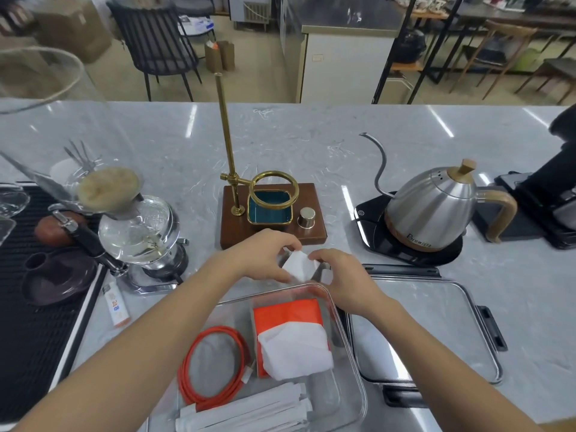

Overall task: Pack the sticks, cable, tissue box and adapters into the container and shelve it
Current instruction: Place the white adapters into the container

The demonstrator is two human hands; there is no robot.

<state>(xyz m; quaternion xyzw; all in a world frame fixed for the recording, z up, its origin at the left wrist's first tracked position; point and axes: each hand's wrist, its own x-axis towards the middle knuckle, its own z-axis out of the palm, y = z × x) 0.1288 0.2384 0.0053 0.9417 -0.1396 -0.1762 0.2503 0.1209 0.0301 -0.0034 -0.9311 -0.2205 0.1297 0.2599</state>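
A clear plastic container [352, 344] sits at the near edge of the counter. Inside lie a coiled orange cable [215, 366], an orange tissue box [290, 335] with white tissue sticking out, and several white paper-wrapped sticks [246, 413]. Just beyond the container's far rim, my left hand [265, 257] and my right hand [339, 275] both grip a white adapter [300, 265] between them. A second white adapter [326, 275] peeks out under my right hand.
The container's clear lid [436, 325] with black clips lies to the right. A wooden pour-over stand [271, 213] with a brass ring is just behind my hands, a steel kettle [433, 210] to the right, a glass siphon brewer [137, 226] and a black drip tray [37, 282] to the left.
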